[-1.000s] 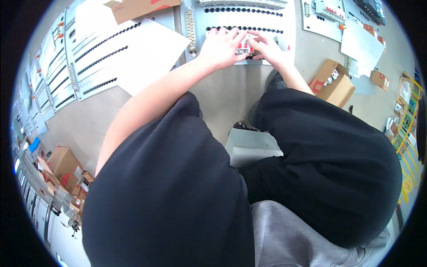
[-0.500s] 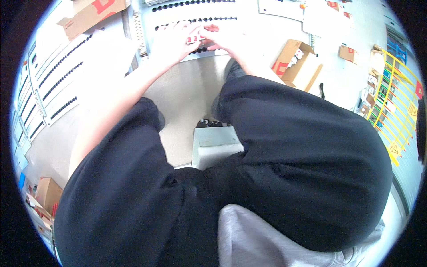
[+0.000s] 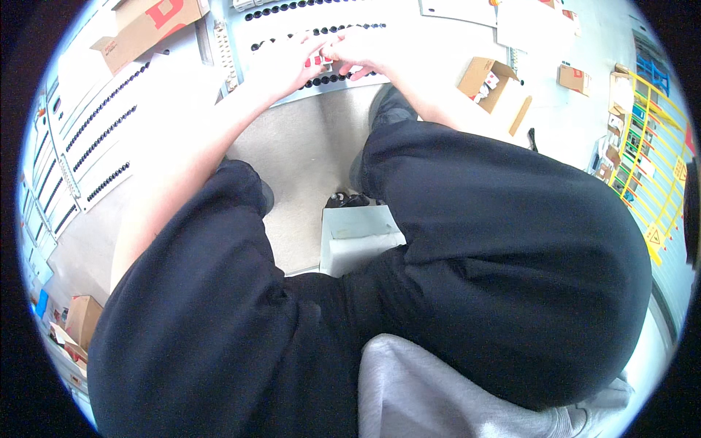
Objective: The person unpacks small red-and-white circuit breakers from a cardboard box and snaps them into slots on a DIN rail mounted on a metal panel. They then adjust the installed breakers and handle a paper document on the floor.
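At the top of the head view, my left hand (image 3: 293,64) is closed around a small white block with red patches (image 3: 319,61). My right hand (image 3: 356,50) reaches in from the other side, its fingertips pinched at the same block. Glare washes out part of both hands. Beneath them lies a pale panel (image 3: 325,86) with rows of black round fittings (image 3: 281,12). Both hands are over its near rows, close to the front edge.
An open cardboard box (image 3: 478,71) with white and red pieces sits to the right. Another carton (image 3: 150,33) stands at the upper left, beside a similar panel (image 3: 109,142). A grey-green stool (image 3: 361,223) is between my legs. Yellow racking (image 3: 650,146) lines the far right.
Both hands have shifted slightly upward in the picture, and the right fingers have moved a little around the block. The view has also moved slightly.
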`<state>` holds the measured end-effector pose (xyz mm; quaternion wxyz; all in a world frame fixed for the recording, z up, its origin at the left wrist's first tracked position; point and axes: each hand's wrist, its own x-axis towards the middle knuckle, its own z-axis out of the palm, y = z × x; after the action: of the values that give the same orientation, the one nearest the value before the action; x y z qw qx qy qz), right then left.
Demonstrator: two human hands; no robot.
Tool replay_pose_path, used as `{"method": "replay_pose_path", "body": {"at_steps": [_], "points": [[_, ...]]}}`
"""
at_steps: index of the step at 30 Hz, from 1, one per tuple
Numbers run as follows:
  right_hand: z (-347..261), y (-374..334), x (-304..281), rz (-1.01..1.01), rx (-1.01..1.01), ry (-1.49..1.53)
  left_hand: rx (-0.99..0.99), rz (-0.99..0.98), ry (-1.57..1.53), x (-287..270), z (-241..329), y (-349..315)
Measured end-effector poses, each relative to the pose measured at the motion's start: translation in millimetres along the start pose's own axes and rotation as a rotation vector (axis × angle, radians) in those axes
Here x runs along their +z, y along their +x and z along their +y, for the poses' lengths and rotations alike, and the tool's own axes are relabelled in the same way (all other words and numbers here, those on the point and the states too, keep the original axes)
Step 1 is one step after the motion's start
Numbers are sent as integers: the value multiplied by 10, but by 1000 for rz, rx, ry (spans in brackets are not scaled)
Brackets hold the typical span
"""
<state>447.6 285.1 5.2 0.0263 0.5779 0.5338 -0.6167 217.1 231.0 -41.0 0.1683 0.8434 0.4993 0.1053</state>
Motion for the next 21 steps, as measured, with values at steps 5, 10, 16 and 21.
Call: {"method": "replay_pose_path", "body": {"at_steps": [5,10,16,21], "points": [[-84,24,34,7,121,53,29,15,17,-43,27,-14],[114,326,16,232,-137,-309,-71,-2,-83,-192,-27,-51],[45,432,174,287,-483,-249,-168,-77,-240,-394,-274,-383],[-287,462,294,72,-244,-594,-119,-116,-348,-424,-320,-358]]}}
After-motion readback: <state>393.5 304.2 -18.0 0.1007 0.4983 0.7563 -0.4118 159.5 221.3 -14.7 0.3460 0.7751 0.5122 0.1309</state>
